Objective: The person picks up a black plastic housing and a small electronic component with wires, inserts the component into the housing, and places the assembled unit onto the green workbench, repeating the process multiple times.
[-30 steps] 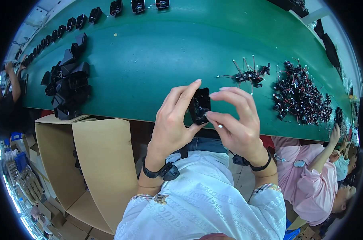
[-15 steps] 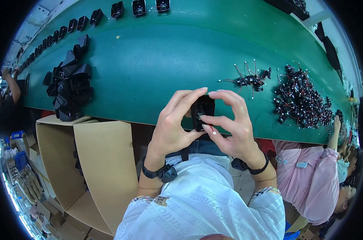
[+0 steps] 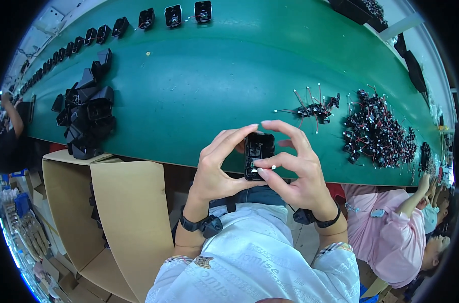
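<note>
Over the table's near edge, my left hand (image 3: 215, 167) grips a small open black plastic housing (image 3: 260, 145) by its side, with the open face turned up. My right hand (image 3: 301, 174) has thumb and index finger pinched at the lower part of the housing, on a small wired part mostly hidden by the fingertips. Its white connector (image 3: 273, 167) sticks out beside the index finger. To the right on the table lies a small cluster of black wired parts (image 3: 318, 110), and beyond it a large heap of the same (image 3: 378, 129).
A pile of black housings (image 3: 85, 108) lies on the left of the green table (image 3: 199, 76). Several housings with wires (image 3: 173, 16) form a row along the far side. An open cardboard box (image 3: 131, 222) stands at my left. A person in pink (image 3: 391, 227) sits at my right.
The housing has tilted so its inside faces up more, and both hands have lowered slightly toward me. The white connector now sticks out above the right thumb.
</note>
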